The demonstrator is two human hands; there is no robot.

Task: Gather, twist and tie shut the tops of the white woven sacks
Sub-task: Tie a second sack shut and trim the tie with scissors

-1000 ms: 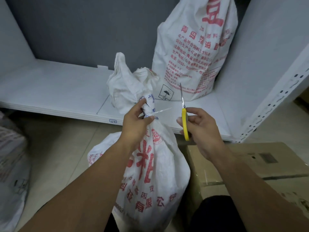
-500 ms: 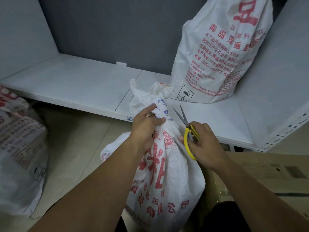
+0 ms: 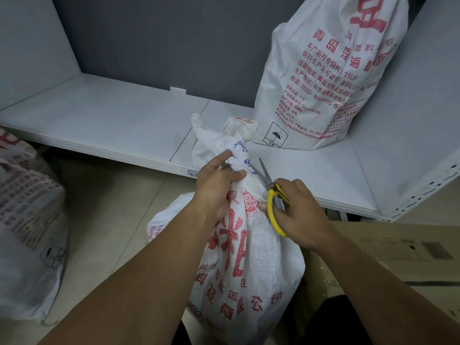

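Grey back panel behind a low white metal shelf, with beige floor tiles in front of it. A perforated shelf upright stands at the right.

The centre sack is white woven with red print. It stands on the floor near the camera, against the front edge of the shelf. Its top is gathered into a twisted neck, and loose fabric flares out above that over the shelf edge.

The left hand is clenched around the neck, thumb across the front and index finger pointing up along the fabric.

The right hand grips the yellow-handled scissors, with fingers through the loops. The blades are apart and point up and left toward the neck, just right of the left thumb. Can't tell if the blades touch the fabric.

A second sack stands upright on the shelf at far right, leaning into the corner. It has red text and an umbrella symbol low on its front.

A third sack sits on the floor at the left edge and is blurred.

A cardboard box sits near right, beside the centre sack and under the right forearm.
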